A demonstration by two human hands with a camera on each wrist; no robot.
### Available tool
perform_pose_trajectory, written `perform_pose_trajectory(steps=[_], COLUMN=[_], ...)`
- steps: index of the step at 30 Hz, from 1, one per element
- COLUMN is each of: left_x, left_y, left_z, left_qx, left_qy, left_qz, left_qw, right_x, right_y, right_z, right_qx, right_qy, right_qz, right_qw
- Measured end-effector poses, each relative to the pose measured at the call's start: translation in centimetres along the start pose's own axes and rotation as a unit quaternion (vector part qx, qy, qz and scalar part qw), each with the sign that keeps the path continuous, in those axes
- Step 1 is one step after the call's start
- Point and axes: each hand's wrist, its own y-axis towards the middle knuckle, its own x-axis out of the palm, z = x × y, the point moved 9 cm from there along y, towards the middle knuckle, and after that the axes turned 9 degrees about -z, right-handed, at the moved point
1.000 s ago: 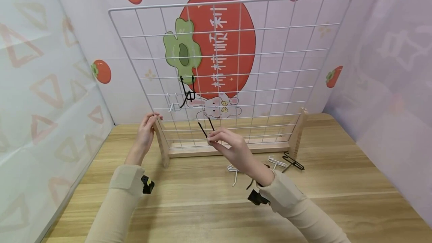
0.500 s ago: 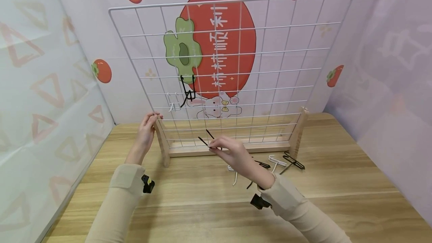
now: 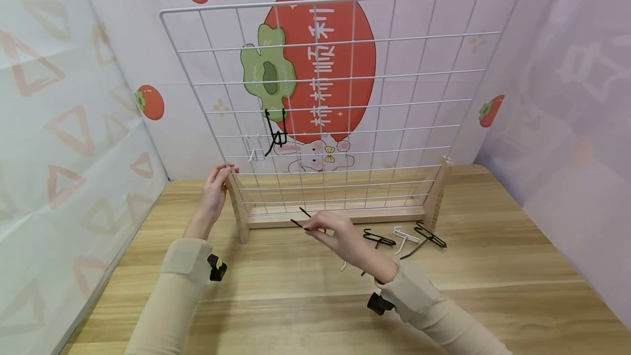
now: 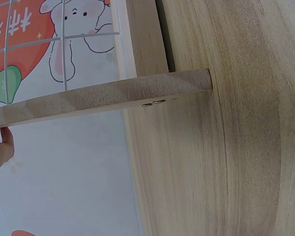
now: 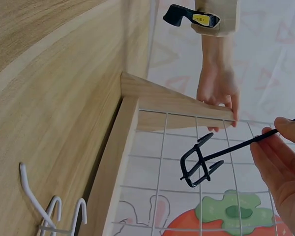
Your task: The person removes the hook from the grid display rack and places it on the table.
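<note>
My right hand [image 3: 340, 239] pinches a black wire hook [image 5: 228, 149] by its rod, between thumb and fingers. In the right wrist view its bent double-prong end points away from the hand, in front of the grid and apart from it. My left hand [image 3: 212, 195] grips the upper end of the left wooden upright [image 3: 239, 210], fingertips showing behind it in the left wrist view [image 4: 7, 140]. The upright carries a white wire grid [image 3: 345, 0]. On the grid's left part hang a black hook [image 3: 277, 138] and a white hook [image 3: 255, 155].
Loose hooks lie on the wooden table [image 3: 276, 300] right of the right hand: a black one [image 3: 379, 237], a white one [image 3: 406, 236] and another black one [image 3: 432, 239]. The right forearm partly hides one more white hook [image 5: 37, 204]. A printed cloth [image 3: 419, 21] stands behind.
The right hand has moved down from the grid with the black hook, whose prongs now lie flatter. The left hand stays on the upright.
</note>
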Motion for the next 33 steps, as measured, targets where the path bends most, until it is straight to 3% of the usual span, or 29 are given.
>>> perform_pose_trajectory(steps=[21,33], left_x=[0.0,0.1], left_y=[0.1,0.0], left_z=[0.0,-0.1], left_qx=[0.009,-0.002], left_qy=[-0.002,0.007], left_qz=[0.007,0.008], left_qw=[0.9999,0.9999], right_x=[1.8,2.6], right_y=[-1.8,-2.1], right_z=[4.1,5.7], right_qx=[0.111,0.12], right_qy=[0.006,0.036], right_qz=[-0.042,-0.052], right_qw=[0.9929,0.9907])
